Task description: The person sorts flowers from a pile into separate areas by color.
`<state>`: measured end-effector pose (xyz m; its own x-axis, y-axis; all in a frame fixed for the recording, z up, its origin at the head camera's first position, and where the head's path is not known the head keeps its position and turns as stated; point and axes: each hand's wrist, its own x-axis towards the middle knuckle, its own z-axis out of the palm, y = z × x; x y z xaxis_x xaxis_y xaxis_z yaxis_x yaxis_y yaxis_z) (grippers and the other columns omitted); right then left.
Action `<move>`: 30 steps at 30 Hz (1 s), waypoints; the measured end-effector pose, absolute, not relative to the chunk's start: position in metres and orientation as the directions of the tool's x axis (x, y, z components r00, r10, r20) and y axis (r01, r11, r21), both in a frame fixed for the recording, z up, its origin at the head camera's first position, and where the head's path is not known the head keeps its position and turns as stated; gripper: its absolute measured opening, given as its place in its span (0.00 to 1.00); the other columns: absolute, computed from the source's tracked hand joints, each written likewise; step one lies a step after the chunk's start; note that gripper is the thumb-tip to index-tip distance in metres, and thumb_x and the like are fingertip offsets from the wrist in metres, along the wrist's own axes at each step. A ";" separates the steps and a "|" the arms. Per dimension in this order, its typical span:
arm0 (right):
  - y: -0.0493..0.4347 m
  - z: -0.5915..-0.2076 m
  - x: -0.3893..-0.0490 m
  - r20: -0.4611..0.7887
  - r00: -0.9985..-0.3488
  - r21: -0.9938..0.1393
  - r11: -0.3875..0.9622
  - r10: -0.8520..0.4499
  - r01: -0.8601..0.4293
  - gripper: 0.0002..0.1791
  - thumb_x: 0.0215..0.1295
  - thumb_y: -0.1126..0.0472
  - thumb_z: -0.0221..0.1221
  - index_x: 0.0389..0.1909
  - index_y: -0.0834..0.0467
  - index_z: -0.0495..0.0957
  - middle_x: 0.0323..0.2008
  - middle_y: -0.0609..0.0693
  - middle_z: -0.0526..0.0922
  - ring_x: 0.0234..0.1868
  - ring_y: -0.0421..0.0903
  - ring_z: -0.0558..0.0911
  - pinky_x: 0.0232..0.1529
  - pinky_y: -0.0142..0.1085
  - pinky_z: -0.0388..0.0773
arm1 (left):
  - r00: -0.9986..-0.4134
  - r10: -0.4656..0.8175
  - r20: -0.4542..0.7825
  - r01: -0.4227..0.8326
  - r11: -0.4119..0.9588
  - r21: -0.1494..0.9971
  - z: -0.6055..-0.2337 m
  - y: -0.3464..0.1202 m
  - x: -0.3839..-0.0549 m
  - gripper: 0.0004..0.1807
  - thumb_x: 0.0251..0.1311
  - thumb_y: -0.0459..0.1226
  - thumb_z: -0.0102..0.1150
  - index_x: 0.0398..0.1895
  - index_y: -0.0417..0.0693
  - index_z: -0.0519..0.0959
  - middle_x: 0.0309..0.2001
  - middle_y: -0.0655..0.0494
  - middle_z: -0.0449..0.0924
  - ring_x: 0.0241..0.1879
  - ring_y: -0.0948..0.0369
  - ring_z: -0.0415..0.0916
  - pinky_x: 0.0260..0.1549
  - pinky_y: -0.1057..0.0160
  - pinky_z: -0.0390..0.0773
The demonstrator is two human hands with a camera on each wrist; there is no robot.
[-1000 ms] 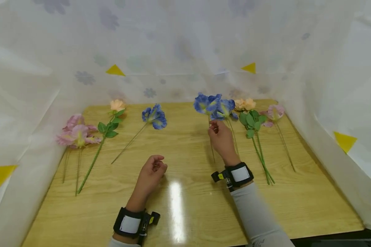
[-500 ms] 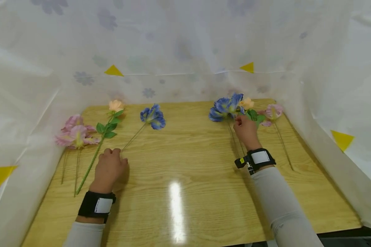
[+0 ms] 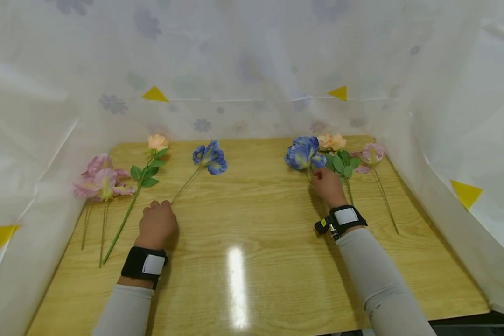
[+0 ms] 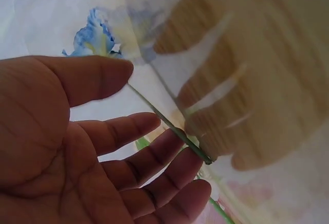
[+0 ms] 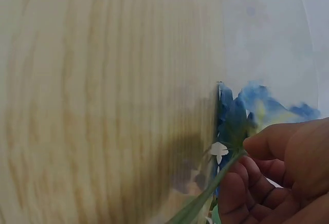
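Observation:
At the left, my left hand (image 3: 158, 225) is at the lower stem of a single blue flower (image 3: 210, 157) with ruffled petals. In the left wrist view its fingers are loosely extended, with the thin stem (image 4: 163, 117) across the fingertips and the thumb apart from them. My right hand (image 3: 328, 185) pinches a green stem (image 5: 211, 185) just below the blue bloom (image 5: 234, 118), thumb against fingers. That bloom overlaps another in a blue cluster (image 3: 303, 153) at the right of the table; the lower stems there are partly hidden by the hand.
Pink flowers (image 3: 105, 182) and a peach rose (image 3: 157, 143) with a leafy green stem lie at the left. Peach roses (image 3: 332, 142) and a pink flower (image 3: 373, 153) lie at the right. White sheeting (image 3: 252, 70) surrounds the wooden table (image 3: 277, 261) at the back and sides.
My left hand has moved left to the single blue flower's stem. My right hand carried its blue flower right onto the other blue one, then came slightly back toward me.

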<state>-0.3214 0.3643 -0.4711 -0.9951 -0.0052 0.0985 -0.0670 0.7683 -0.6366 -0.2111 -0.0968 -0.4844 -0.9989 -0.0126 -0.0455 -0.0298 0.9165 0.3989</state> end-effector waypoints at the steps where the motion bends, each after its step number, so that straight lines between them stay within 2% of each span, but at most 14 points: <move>1: 0.365 -0.472 -0.321 0.101 -0.995 -0.633 0.771 0.000 -0.064 0.18 0.70 0.68 0.49 0.57 0.73 0.73 0.48 0.69 0.78 0.42 0.61 0.79 0.42 0.52 0.74 | -0.999 -0.013 -0.030 -0.023 0.924 0.381 -0.484 -0.096 -0.212 0.13 0.68 0.28 0.44 0.45 0.23 0.72 0.40 0.25 0.68 0.42 0.28 0.69 0.36 0.34 0.74; 6: 0.366 -0.476 -0.321 0.130 -0.992 -0.624 0.778 0.007 -0.076 0.17 0.69 0.68 0.50 0.55 0.73 0.74 0.44 0.69 0.79 0.37 0.59 0.79 0.39 0.50 0.73 | -1.000 -0.020 -0.003 -0.020 0.942 0.335 -0.484 -0.098 -0.215 0.10 0.67 0.25 0.41 0.40 0.25 0.73 0.35 0.27 0.70 0.35 0.30 0.74 0.30 0.35 0.77; 14: 0.370 -0.475 -0.319 0.105 -0.994 -0.671 0.740 0.028 -0.051 0.17 0.71 0.67 0.50 0.55 0.72 0.74 0.44 0.66 0.78 0.37 0.59 0.78 0.37 0.48 0.73 | -0.997 -0.017 -0.071 -0.039 0.945 0.325 -0.483 -0.099 -0.221 0.11 0.68 0.24 0.42 0.44 0.25 0.73 0.39 0.27 0.72 0.39 0.32 0.75 0.35 0.36 0.77; 17: 0.368 -0.476 -0.315 0.139 -0.990 -0.666 0.743 0.038 -0.066 0.16 0.71 0.66 0.51 0.55 0.71 0.75 0.41 0.65 0.80 0.32 0.56 0.78 0.33 0.45 0.72 | -0.999 0.001 -0.039 -0.011 0.948 0.318 -0.483 -0.099 -0.222 0.09 0.67 0.24 0.42 0.40 0.25 0.74 0.36 0.28 0.73 0.37 0.33 0.76 0.33 0.37 0.78; 20: 0.363 -0.479 -0.308 0.190 -0.981 -0.653 0.751 0.032 -0.102 0.13 0.72 0.65 0.52 0.50 0.69 0.78 0.32 0.62 0.80 0.24 0.52 0.75 0.27 0.42 0.69 | -1.000 0.016 -0.018 0.009 0.947 0.320 -0.484 -0.100 -0.224 0.08 0.67 0.24 0.42 0.36 0.28 0.74 0.32 0.30 0.74 0.34 0.34 0.77 0.31 0.38 0.78; 23: 0.355 -0.481 -0.299 0.221 -0.975 -0.670 0.729 0.015 -0.140 0.12 0.72 0.64 0.52 0.47 0.67 0.79 0.27 0.59 0.80 0.18 0.49 0.72 0.21 0.39 0.66 | -0.999 0.022 -0.024 0.012 0.936 0.351 -0.485 -0.102 -0.226 0.08 0.67 0.25 0.43 0.37 0.30 0.75 0.33 0.32 0.76 0.35 0.36 0.78 0.32 0.39 0.78; 27: 0.341 -0.481 -0.287 0.233 -0.972 -0.711 0.682 -0.001 -0.171 0.15 0.73 0.62 0.52 0.50 0.68 0.79 0.33 0.58 0.82 0.20 0.49 0.73 0.21 0.39 0.68 | -0.999 0.040 -0.019 0.028 0.898 0.439 -0.486 -0.103 -0.228 0.11 0.65 0.25 0.46 0.45 0.30 0.77 0.38 0.33 0.80 0.38 0.40 0.79 0.35 0.43 0.78; 30: 0.328 -0.480 -0.281 0.255 -0.967 -0.714 0.671 -0.018 -0.200 0.16 0.74 0.60 0.53 0.51 0.67 0.79 0.38 0.58 0.82 0.26 0.49 0.76 0.25 0.41 0.71 | -0.999 0.053 -0.009 0.041 0.851 0.524 -0.487 -0.102 -0.229 0.14 0.63 0.25 0.47 0.50 0.28 0.76 0.38 0.35 0.80 0.34 0.44 0.78 0.34 0.47 0.77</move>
